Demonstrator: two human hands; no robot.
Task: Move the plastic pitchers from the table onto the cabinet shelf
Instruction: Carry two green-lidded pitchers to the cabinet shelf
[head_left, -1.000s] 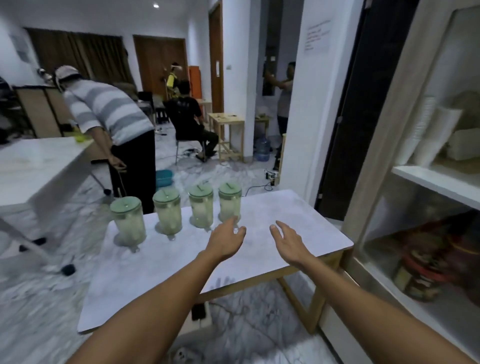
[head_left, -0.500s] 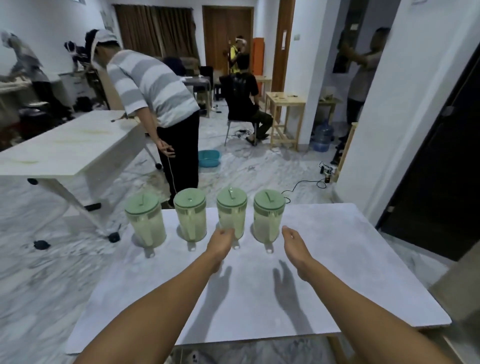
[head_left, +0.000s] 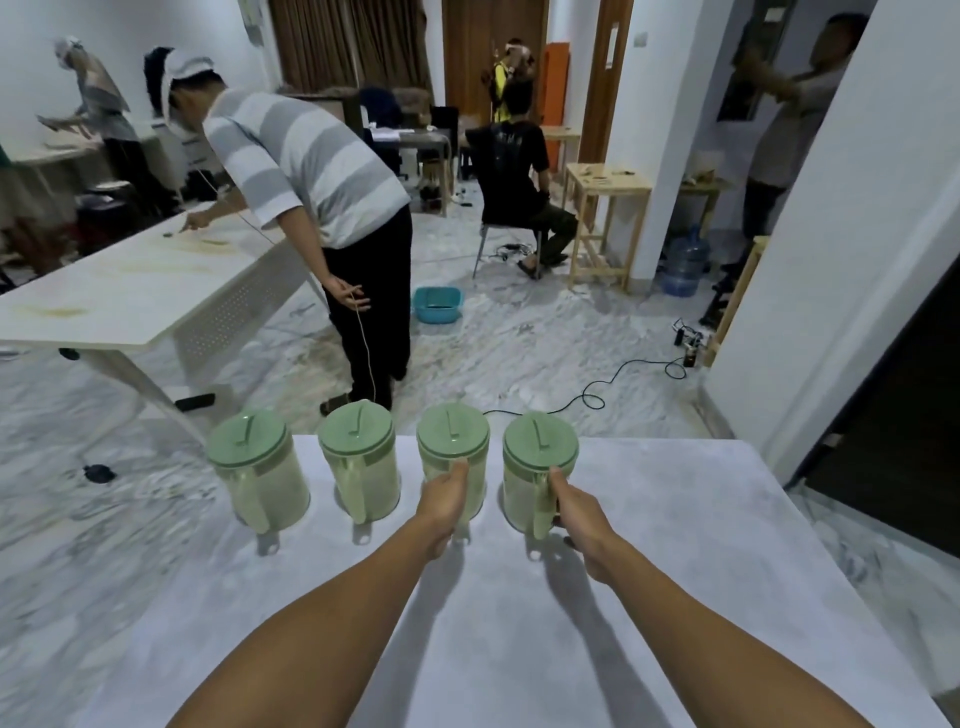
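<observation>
Several pale green plastic pitchers with green lids stand in a row along the far edge of the white table (head_left: 675, 545), handles toward me. My left hand (head_left: 445, 504) wraps the handle of the third pitcher (head_left: 453, 457) from the left. My right hand (head_left: 574, 506) grips the handle of the rightmost pitcher (head_left: 535, 467). Both pitchers still rest on the table. The two left pitchers (head_left: 260, 478) (head_left: 361, 467) stand untouched. The cabinet shelf is out of view.
A person in a striped shirt (head_left: 311, 156) bends over a long white table (head_left: 130, 291) just beyond the pitchers. A blue basin (head_left: 437, 305), a cable (head_left: 597, 397) and a water jug (head_left: 685, 260) lie on the marble floor. A white wall (head_left: 857, 234) and dark doorway (head_left: 909, 441) are at right.
My view swung left, away from the cabinet, and closer to the table. Both hands went from open above the tabletop to closed around the handles of the two right pitchers.
</observation>
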